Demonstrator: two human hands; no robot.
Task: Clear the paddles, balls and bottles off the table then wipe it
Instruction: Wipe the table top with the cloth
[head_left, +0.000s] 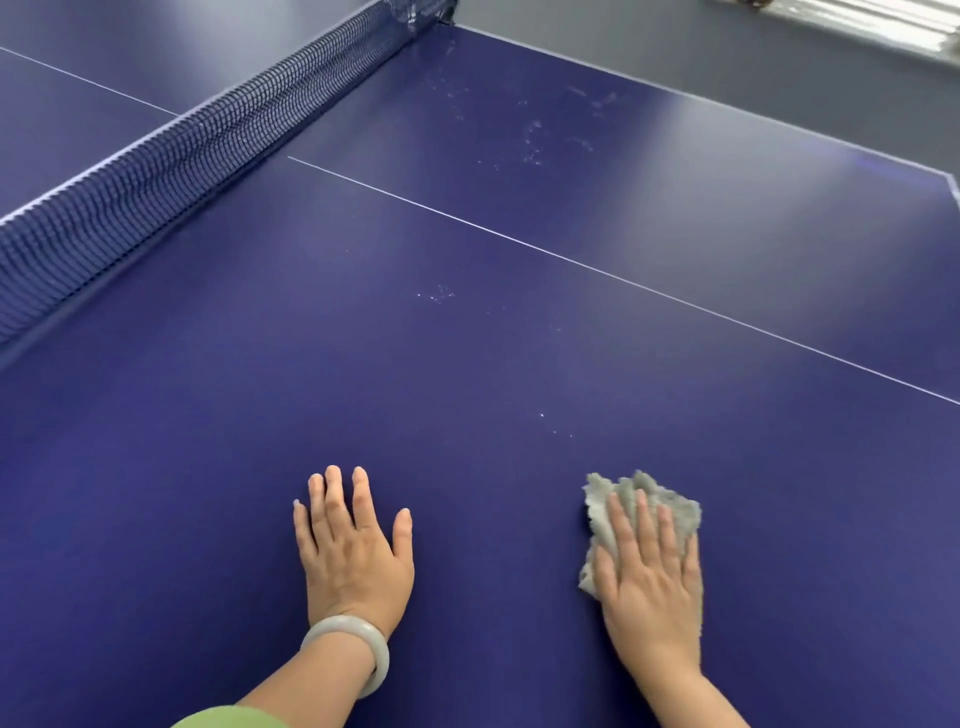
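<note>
A blue table-tennis table (467, 322) fills the view. My right hand (647, 566) lies flat, fingers straight, pressing a crumpled grey cloth (613, 501) onto the near part of the table. My left hand (353, 545) rests flat on the table to the left of it, fingers spread, holding nothing; a pale bangle sits on its wrist. White specks and smudges (530, 140) mark the far half of the surface, and a few small specks (436, 295) lie nearer the middle. No paddles, balls or bottles are in view.
The dark net (171, 150) runs diagonally across the upper left. A white centre line (623, 280) crosses the table. The far edge of the table (727, 106) borders a grey floor, with a bright window strip (883, 26) at top right.
</note>
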